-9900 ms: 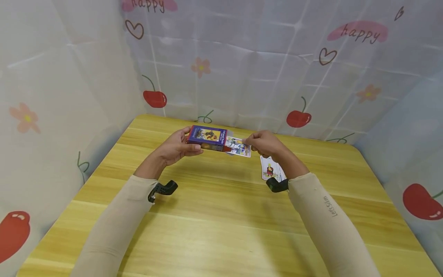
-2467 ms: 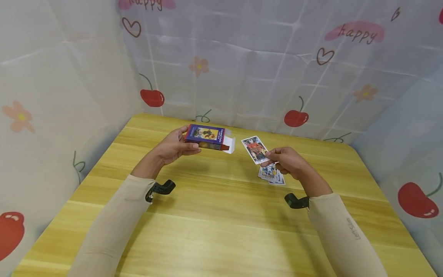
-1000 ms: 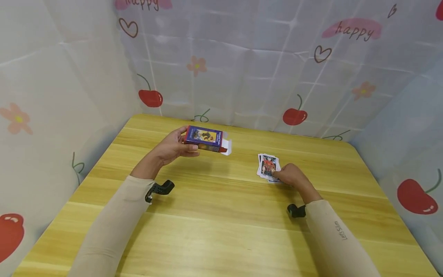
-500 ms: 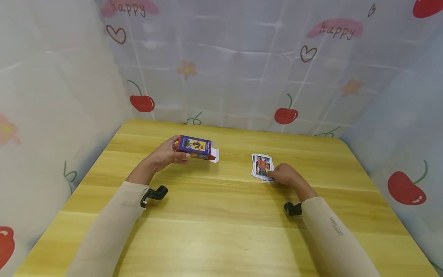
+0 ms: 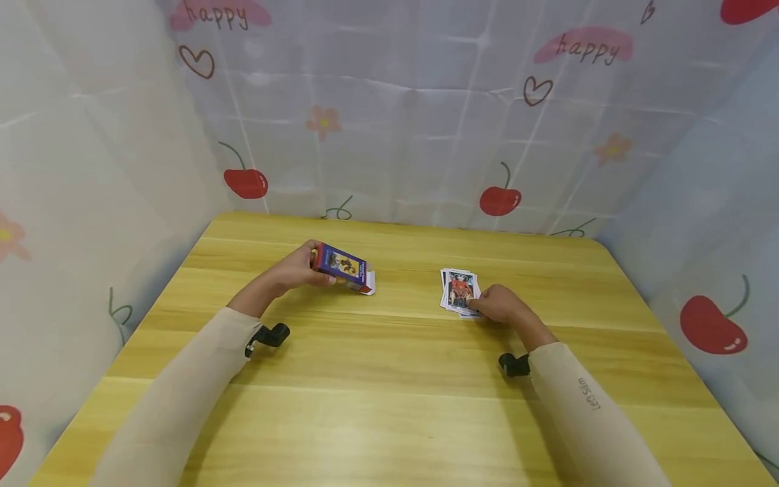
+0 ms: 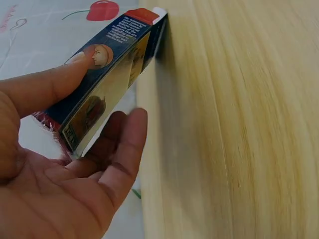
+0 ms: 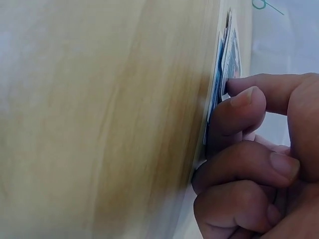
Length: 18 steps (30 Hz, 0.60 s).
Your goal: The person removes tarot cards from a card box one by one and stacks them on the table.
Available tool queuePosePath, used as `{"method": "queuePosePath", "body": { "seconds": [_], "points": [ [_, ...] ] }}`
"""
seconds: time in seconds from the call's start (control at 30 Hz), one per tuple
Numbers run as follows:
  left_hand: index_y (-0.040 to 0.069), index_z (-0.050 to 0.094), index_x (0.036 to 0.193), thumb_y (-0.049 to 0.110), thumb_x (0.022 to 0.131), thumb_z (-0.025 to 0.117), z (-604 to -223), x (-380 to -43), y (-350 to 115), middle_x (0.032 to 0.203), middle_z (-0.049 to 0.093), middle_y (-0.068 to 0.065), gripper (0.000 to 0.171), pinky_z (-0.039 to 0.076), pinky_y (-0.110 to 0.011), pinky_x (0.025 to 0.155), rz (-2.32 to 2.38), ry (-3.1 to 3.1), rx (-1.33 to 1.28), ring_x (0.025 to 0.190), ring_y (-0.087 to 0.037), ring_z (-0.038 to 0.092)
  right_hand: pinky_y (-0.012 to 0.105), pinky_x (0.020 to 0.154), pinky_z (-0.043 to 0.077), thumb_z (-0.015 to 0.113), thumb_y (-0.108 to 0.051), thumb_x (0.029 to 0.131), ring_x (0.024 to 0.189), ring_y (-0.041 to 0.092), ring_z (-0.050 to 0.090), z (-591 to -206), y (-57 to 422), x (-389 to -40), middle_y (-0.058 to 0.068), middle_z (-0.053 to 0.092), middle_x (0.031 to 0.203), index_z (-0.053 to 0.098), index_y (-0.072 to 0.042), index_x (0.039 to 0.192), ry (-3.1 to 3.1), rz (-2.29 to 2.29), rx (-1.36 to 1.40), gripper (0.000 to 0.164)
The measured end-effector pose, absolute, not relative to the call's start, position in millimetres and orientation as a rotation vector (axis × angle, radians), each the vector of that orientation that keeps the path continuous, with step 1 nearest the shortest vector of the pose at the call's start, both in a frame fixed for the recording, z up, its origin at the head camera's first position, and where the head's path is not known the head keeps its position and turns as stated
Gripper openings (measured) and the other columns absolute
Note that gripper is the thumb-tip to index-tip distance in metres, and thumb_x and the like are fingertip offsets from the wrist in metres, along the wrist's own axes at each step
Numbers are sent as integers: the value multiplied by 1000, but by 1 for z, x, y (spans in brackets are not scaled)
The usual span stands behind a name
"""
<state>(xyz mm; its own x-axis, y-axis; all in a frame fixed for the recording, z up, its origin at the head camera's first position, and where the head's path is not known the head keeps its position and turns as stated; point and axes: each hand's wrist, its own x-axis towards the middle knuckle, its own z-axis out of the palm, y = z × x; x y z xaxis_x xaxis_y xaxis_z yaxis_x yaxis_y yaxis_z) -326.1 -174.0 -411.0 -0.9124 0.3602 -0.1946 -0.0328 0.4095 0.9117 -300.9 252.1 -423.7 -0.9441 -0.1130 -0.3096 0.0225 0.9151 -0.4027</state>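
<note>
My left hand (image 5: 296,268) holds a tarot card box (image 5: 343,262) above the table, thumb along one side and fingers at the other. The box is blue and red with a yellow picture, its white end flap (image 5: 370,282) open and tilted down to the right. In the left wrist view, the box's printed side (image 6: 107,52) faces the camera beside the thumb. My right hand (image 5: 500,304) is at a small stack of tarot cards (image 5: 458,287), a red-figured card on top. In the right wrist view, one digit lies on the top card (image 7: 233,64), the other fingers curled by the stack's edge.
The wooden table (image 5: 389,392) spreads in front of both arms. A patterned sheet (image 5: 365,155) with cherries and hearts hangs behind it, and more sheeting stands at both sides. A black camera mount sits on each wrist.
Earlier the right hand pulled cards from the box, then carried the red-figured card onto the stack, where the hand stays. The left hand has tipped the box's open end downward.
</note>
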Motion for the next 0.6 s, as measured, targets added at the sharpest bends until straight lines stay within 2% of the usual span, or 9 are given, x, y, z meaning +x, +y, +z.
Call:
{"method": "queuePosePath", "body": {
  "seconds": [0.17,0.3,0.4,0.5,0.6],
  "points": [
    [-2,21,144,10,84,77,-418,-330,-177,133,50,-28,82,46,-44,109,1303,2486,318,121,-35,55,23,50,32,56,-29,93,52,12,39,-426,251,-299,-3,45,54,54,-12,57,2785,-655,-88,40],
    [-5,25,141,18,81,81,-424,-331,-178,133,52,-31,85,43,-52,112,1042,2680,394,123,-40,54,24,49,31,56,-28,93,49,12,36,-427,252,-294,-5,40,51,49,-14,55,2777,-762,-27,41],
    [-3,24,145,24,81,82,-426,-328,-177,135,49,-32,91,42,-55,112,901,2764,412,124,-43,51,25,50,32,53,-31,97,48,12,32,-424,253,-288,-5,35,50,43,-16,55,2796,-805,-8,45],
    [-1,20,150,30,81,81,-424,-322,-178,141,43,-33,97,39,-60,112,828,2813,426,129,-47,43,27,52,32,51,-32,100,49,14,32,-416,251,-280,-3,34,52,43,-14,60,2892,-813,-51,45],
    [3,15,154,41,81,79,-417,-311,-184,153,27,-33,104,28,-68,115,750,2907,437,140,-51,25,28,47,36,54,-35,99,50,17,41,-403,240,-272,0,46,57,52,-10,71,3118,-696,-177,38]
  ]
}}
